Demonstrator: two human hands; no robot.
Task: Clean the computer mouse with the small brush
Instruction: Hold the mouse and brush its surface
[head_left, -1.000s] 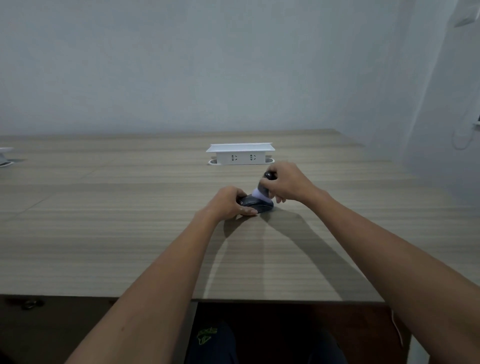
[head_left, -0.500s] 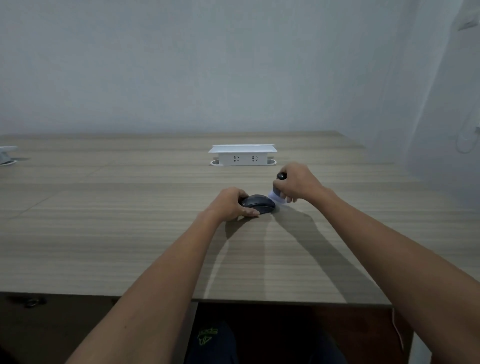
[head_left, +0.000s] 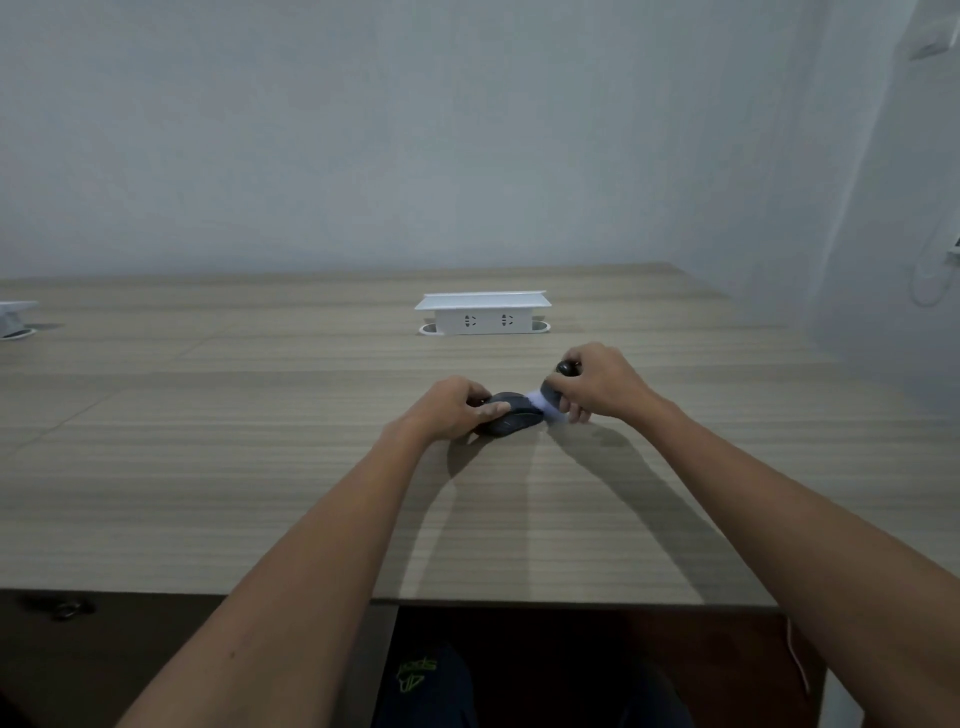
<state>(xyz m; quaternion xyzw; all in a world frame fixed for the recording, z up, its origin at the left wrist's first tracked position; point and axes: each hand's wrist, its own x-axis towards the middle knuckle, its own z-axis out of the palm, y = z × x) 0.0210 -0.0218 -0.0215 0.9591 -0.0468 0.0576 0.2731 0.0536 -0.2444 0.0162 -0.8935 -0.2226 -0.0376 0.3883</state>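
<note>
I'm looking down over a wood-grain desk (head_left: 260, 467), and toward its far edge, about midway across, a white socket box (head_left: 480, 313) stands raised with its lid up and two outlets facing me, well apart from the action. At the far left edge a small white object (head_left: 15, 318) pokes into view, too cropped for me to tell what it is. Nothing stands between me and the work; only the two forearms reach across the near edge, throwing long shadows on the desk toward me. Now the main event, in the middle of the desk and a little right of centre: the dark computer mouse (head_left: 511, 417) sits on the desk, tilted up a touch on its left side as far as I can tell. The left hand (head_left: 452, 408) is clamped on its left end, thumb lying across the near top, fingers curled over the far side. Just to the right, the right hand (head_left: 597, 383) is closed around the small brush (head_left: 551, 391), whose black knob shows above the knuckles while the pale bristles (head_left: 540, 404) point down and left, touching the right end of the mouse. The brush handle is mostly hidden inside the fist, and the bristles look blurred.
</note>
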